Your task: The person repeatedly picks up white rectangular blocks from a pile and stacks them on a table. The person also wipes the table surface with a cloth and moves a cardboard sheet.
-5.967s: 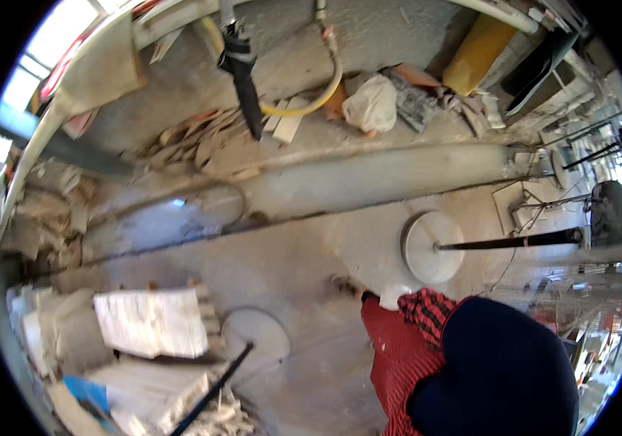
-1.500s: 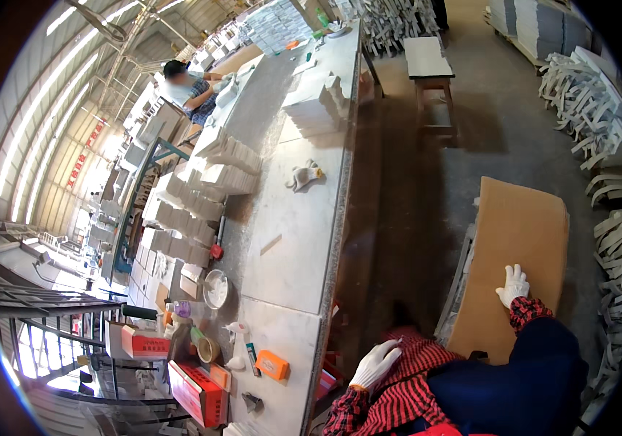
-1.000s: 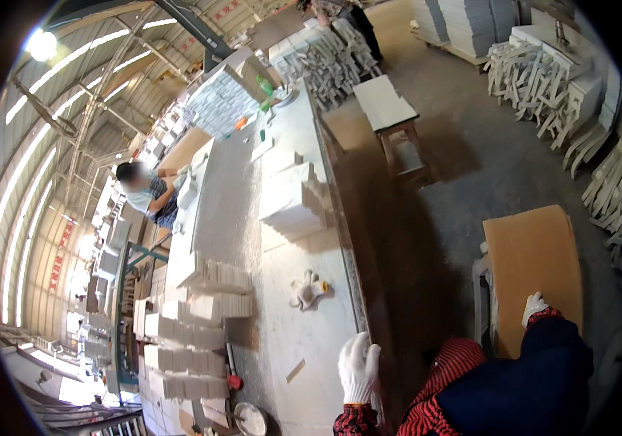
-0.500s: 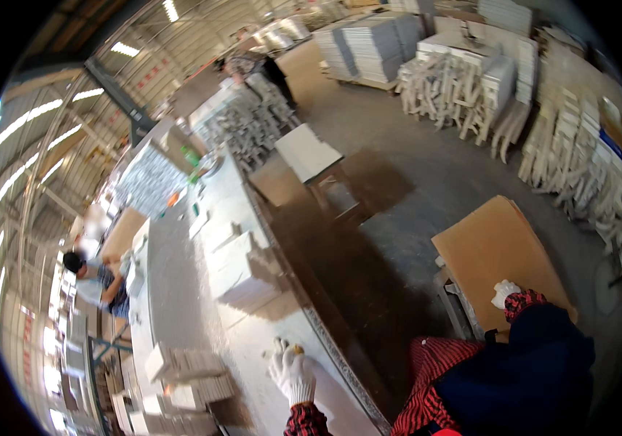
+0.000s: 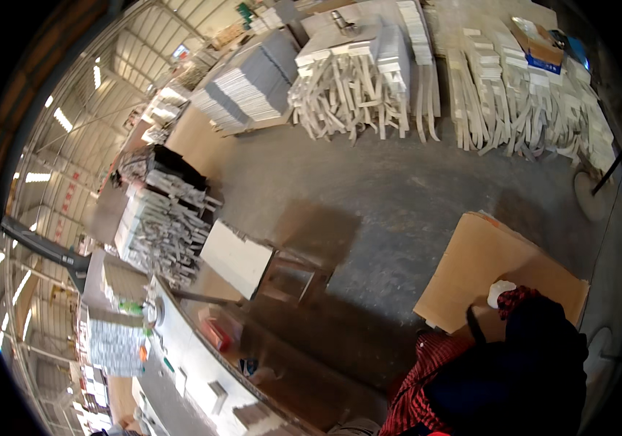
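Observation:
My right hand (image 5: pixel 501 293), in a white knitted glove, rests against the top of a brown cardboard sheet (image 5: pixel 460 265) on the right. Its fingers blend into one pale shape, so I cannot make out whether they are curled or flat. A red and black sleeve (image 5: pixel 520 296) covers that wrist. The cardboard seems to lie in a low stack, with layered edges along its far side. My left hand is out of the picture.
A long grey worktable (image 5: pixel 187 345) runs along the lower left, small pale blocks on it. Beyond it stands a white-topped stool (image 5: pixel 237 254). Pale strips (image 5: pixel 343 94) and stacked white boards (image 5: pixel 249 83) line the back. A person (image 5: pixel 158 166) bends over another strip pile.
The view has swung to the right. My left hand, earlier gloved and on the worktable, has gone out of sight. My right hand stays at the cardboard.

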Motion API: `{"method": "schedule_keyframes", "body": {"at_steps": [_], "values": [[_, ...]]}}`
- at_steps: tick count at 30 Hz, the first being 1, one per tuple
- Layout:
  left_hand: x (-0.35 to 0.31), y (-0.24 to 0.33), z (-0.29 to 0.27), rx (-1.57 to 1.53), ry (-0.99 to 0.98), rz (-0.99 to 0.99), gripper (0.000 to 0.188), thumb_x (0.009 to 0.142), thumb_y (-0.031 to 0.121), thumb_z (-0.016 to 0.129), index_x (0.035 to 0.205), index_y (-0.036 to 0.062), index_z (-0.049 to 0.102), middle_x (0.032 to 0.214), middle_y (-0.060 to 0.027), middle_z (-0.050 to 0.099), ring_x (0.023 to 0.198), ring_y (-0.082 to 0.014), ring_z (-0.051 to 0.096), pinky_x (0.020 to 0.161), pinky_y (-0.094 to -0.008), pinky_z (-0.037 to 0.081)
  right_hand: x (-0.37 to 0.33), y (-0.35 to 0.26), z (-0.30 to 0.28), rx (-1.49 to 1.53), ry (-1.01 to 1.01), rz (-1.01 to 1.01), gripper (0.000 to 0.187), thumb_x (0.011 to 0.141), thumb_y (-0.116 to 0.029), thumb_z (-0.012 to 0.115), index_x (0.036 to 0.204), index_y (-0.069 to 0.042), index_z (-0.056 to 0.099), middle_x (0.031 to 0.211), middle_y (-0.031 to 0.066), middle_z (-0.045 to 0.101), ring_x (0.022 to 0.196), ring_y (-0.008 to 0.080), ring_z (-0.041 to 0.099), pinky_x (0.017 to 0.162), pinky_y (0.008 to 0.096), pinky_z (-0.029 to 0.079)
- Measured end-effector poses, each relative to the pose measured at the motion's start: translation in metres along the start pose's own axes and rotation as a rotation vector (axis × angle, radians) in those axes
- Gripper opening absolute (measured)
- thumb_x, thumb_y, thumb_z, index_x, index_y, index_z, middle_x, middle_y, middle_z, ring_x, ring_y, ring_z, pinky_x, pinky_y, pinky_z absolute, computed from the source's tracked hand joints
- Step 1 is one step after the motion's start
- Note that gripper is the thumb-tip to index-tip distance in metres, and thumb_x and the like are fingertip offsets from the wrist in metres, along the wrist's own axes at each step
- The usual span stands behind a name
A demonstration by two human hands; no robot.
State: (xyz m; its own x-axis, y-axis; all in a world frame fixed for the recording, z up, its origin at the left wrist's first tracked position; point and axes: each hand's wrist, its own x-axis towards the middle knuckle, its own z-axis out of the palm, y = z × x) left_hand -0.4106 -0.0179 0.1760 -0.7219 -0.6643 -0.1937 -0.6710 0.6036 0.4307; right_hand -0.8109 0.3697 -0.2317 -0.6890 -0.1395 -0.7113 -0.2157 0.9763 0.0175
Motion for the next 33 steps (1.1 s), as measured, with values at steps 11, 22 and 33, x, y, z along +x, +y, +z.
{"method": "schedule_keyframes", "body": {"at_steps": [11, 22, 33], "values": [[0.316, 0.112, 0.049, 0.003, -0.345, 0.864, 0.025, 0.094, 0.025, 0.065, 0.108, 0.0052, 0.071, 0.108, -0.0157, 0.072, 0.104, -0.0353, 0.067, 0.092, -0.0454, 0.054, -0.063, -0.057, -0.065, 0.075, -0.006, 0.302, 0.032, 0.089, -0.033, 0.067, 0.114, -0.015, 0.077, 0.119, 0.0097, 0.07, 0.116, 0.0296, 0.065, 0.096, 0.0468, 0.049], [0.562, 0.174, 0.013, 0.055, -0.658, 0.958, 0.033, 0.096, 0.035, 0.061, 0.109, 0.0072, 0.074, 0.11, -0.016, 0.073, 0.108, -0.0358, 0.067, 0.097, -0.0443, 0.052, -0.037, -0.097, -0.033, 0.195, -0.189, 0.639, 0.029, 0.094, -0.033, 0.062, 0.114, -0.02, 0.079, 0.113, 0.0055, 0.076, 0.113, 0.0271, 0.07, 0.091, 0.0457, 0.054], [0.737, 0.326, 0.07, -0.007, -0.798, 1.169, 0.035, 0.095, 0.03, 0.062, 0.116, 0.0036, 0.07, 0.113, -0.0171, 0.072, 0.109, -0.038, 0.066, 0.095, -0.0451, 0.051, 0.044, -0.242, -0.066, 0.464, -0.343, 0.623, 0.02, 0.091, -0.029, 0.063, 0.093, -0.013, 0.075, 0.086, 0.0074, 0.068, 0.082, 0.0248, 0.066, 0.068, 0.0484, 0.05]]}}
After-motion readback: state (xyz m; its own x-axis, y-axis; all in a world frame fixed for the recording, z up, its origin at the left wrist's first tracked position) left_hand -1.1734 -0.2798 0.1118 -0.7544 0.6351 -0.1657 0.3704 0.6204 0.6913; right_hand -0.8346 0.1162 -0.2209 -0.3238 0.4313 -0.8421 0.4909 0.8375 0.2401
